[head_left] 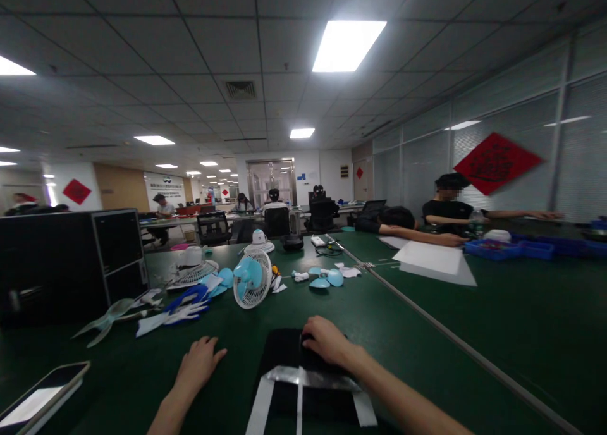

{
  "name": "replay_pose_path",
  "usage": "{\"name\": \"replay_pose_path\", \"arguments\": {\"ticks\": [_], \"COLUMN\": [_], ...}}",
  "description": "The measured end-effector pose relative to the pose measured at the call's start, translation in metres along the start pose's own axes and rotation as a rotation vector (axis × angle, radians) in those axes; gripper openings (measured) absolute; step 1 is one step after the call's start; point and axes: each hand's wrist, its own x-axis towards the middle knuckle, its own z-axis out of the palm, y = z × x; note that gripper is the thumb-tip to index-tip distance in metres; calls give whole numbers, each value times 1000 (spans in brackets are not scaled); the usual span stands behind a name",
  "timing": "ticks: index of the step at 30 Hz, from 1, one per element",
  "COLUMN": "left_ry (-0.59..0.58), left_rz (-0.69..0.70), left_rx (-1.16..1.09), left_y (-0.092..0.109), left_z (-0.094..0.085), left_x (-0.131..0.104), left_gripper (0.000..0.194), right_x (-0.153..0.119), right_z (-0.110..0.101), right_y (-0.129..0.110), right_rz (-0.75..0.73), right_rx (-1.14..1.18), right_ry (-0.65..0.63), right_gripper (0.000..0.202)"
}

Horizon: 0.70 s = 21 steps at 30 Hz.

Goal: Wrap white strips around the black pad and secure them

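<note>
My left hand [196, 364] lies palm down on the green table [237, 397], thumb a little apart from the fingers, with nothing in it. Just to its right is a flat black item [279, 353] with white strips and a shiny silver band across it; I cannot make out its kind. My right hand [327, 341] is on the upper part of that item, its fingers curled down at the middle seam. The fingertips are partly hidden, and the forearm covers the item's right side.
A phone [45, 391] lies at the near left, below a black computer case [118, 251]. Further back are gloves [184, 308], a small fan [253, 278], loose blue fan blades [327, 278] and white paper [431, 261]. People sit beyond, one with head down on the table.
</note>
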Motion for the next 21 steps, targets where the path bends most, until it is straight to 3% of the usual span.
{"name": "replay_pose_path", "arguments": {"ticks": [4, 9, 16, 21], "left_ry": [-30, -64, -65, -10], "left_rz": [0, -1, 6, 11], "left_rx": [-25, -31, -8, 1], "left_y": [-3, -4, -6, -9], "left_z": [0, 0, 3, 9], "left_x": [2, 3, 6, 8], "left_gripper": [56, 58, 58, 58], "right_x": [-27, -83, -168, -199], "right_z": [-20, -49, -76, -77], "right_y": [34, 97, 164, 190], "right_rz": [175, 452, 734, 832], "right_rx": [9, -49, -126, -101], "right_ry": [104, 212, 180, 203], "right_gripper": [22, 30, 29, 28]}}
